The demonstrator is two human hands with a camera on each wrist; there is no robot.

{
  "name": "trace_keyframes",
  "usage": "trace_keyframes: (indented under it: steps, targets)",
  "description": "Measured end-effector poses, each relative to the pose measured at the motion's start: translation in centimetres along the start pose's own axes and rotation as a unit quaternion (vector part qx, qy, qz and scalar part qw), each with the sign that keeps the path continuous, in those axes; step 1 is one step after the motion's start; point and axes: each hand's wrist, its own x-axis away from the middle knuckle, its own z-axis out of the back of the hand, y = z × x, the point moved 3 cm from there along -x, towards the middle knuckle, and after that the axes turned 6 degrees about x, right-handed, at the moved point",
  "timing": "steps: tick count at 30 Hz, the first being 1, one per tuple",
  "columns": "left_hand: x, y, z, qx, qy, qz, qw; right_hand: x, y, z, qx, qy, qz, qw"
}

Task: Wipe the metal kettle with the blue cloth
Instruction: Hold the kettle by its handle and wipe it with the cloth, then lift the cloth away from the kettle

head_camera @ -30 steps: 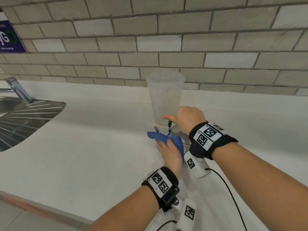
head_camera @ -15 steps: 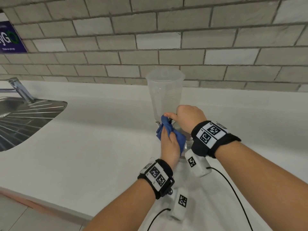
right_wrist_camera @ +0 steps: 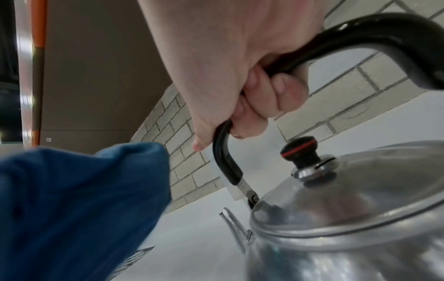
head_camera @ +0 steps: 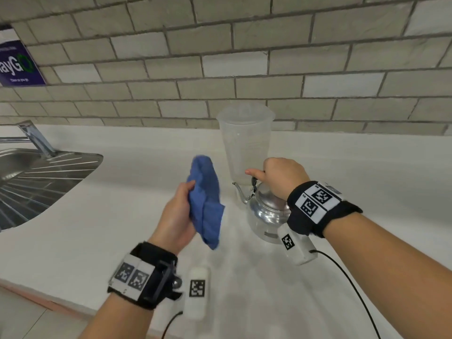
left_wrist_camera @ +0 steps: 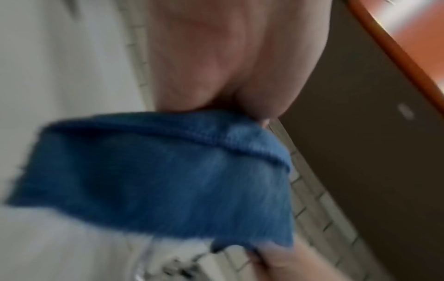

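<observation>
Lifted off the shiny metal kettle (head_camera: 265, 211), the left hand (head_camera: 177, 216) clutches the crumpled blue cloth (head_camera: 205, 204); the right hand (head_camera: 281, 177) clenches the black handle (right_wrist_camera: 360, 36).

Your kettle (head_camera: 265, 211) stands on the surface (head_camera: 122, 216), right of centre, with its spout (head_camera: 238, 192) pointing left. Directly behind it, near the wall (head_camera: 220, 57), stands a beaker (head_camera: 245, 143). Your right hand (head_camera: 281, 177) sits on top of the kettle at its handle (right_wrist_camera: 360, 36). Your left hand (head_camera: 177, 216) is left of the kettle and apart from it, with the cloth (head_camera: 205, 201) between hand and kettle. A sink (head_camera: 36, 179) lies far left, its tap (head_camera: 36, 138) behind it.
</observation>
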Motion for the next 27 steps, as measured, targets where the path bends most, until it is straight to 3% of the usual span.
trace_keyframes:
  steps: [2,3,5,7,10,12,13,14,18,23,25,27]
  targets:
    - [-1.3,1.4,-0.4,-0.194,-0.020,-0.042,0.980,0.0,0.0,0.0,-0.003,0.000,-0.001,1.000]
    - [-2.2,1.3,-0.5,-0.301,-0.052,-0.038,0.951,0.0,0.0,0.0,-0.005,0.000,-0.003,1.000]
    - [-4.2,-0.2,-0.3,-0.491,-0.134,0.008,0.861,0.0,0.0,0.0,-0.007,0.002,-0.006,1.000]
    - [-5.8,-1.6,0.3,-0.621,-0.174,0.018,0.764,0.1,0.1,-0.1,-0.005,0.006,-0.008,1.000]
    - [-7.3,-4.4,0.5,-0.720,-0.252,0.056,0.644,0.0,0.0,-0.3,-0.001,0.004,-0.013,1.000]
    - [-8.4,-6.5,1.3,-0.790,-0.245,0.112,0.550,0.0,-0.1,-0.2,-0.004,0.002,-0.014,1.000]
    - [-9.1,-7.4,1.7,-0.811,-0.239,0.118,0.521,0.0,-0.1,-0.2,-0.005,0.003,-0.012,1.000]
    - [-9.6,-8.0,1.9,-0.820,-0.231,0.105,0.513,0.1,-0.1,-0.2,-0.005,0.006,-0.011,1.000]
    - [-11.2,-8.9,2.7,-0.812,-0.175,0.014,0.556,0.6,-0.1,-0.2,0.002,0.024,0.010,1.000]
    - [-11.3,-8.5,2.7,-0.802,-0.162,0.005,0.575,1.6,0.3,0.1,-0.007,0.058,0.057,0.997]
    - [-10.7,-7.3,2.4,-0.765,-0.166,0.008,0.623,2.0,0.5,0.3,-0.026,0.051,0.074,0.996]
    - [-8.7,-5.1,1.7,-0.668,-0.175,-0.010,0.723,2.3,0.9,0.6,-0.033,0.046,0.077,0.995]
